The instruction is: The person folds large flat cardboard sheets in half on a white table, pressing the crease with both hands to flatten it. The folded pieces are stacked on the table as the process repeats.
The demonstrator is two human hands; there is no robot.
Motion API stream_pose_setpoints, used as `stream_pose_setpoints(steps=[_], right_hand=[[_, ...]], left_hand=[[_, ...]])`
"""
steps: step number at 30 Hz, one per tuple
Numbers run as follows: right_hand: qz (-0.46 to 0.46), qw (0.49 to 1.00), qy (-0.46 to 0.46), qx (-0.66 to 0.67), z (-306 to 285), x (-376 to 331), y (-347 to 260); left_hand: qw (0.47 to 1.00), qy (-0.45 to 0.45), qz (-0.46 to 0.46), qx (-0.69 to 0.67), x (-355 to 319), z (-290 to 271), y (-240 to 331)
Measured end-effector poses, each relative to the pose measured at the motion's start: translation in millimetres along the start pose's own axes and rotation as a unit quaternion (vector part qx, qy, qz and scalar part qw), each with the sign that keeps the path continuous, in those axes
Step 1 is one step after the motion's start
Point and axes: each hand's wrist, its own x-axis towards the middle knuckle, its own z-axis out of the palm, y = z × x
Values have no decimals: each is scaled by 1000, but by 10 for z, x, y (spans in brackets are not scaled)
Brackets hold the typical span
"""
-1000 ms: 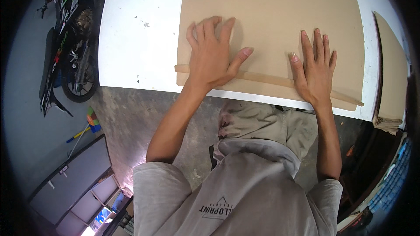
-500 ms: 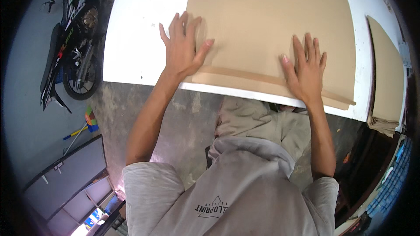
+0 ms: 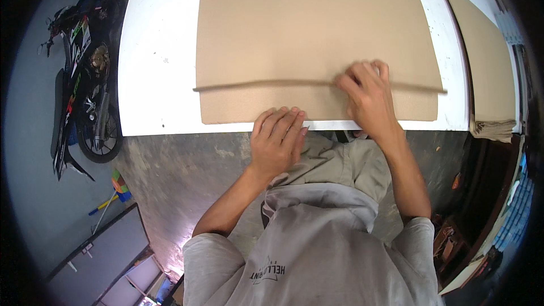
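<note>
A large brown cardboard sheet (image 3: pixel 311 28) lies on the white table (image 3: pixel 158 51), its near edge close to the table's front edge. Across its near part runs a thin brown stick (image 3: pixel 255 83), both ends sticking out past the sheet's sides. My right hand (image 3: pixel 368 96), slightly blurred, has its fingers curled and closed on the stick right of the middle. My left hand (image 3: pixel 280 139) rests at the sheet's near edge, fingers stretched out side by side with their tips on the board.
A stack of brown sheets (image 3: pixel 487 68) lies at the table's right end. A motorcycle (image 3: pixel 90 85) stands on the floor to the left, with a broom (image 3: pixel 116 190) nearer me. Blue-covered bundles (image 3: pixel 515 209) sit at the lower right.
Both hands lay spread on the sheet before. My left hand has drawn back to its near edge, and my right hand has curled onto the stick, which now lies farther from that edge.
</note>
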Motion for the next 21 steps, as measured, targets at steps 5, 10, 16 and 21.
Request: stream_pose_setpoints(steps=[5, 10, 16, 21], right_hand=[[34, 999, -7, 40, -43, 399, 107], [18, 996, 20, 84, -320, -258, -104], [10, 996, 30, 79, -167, -556, -44], [34, 995, 4, 89, -228, -497, -68]], left_hand=[[1000, -9, 4, 1, 202, -89, -17], [997, -62, 9, -54, 420, -150, -85], [994, -72, 64, -41, 513, -73, -155], [994, -80, 59, -48, 549, -109, -123]])
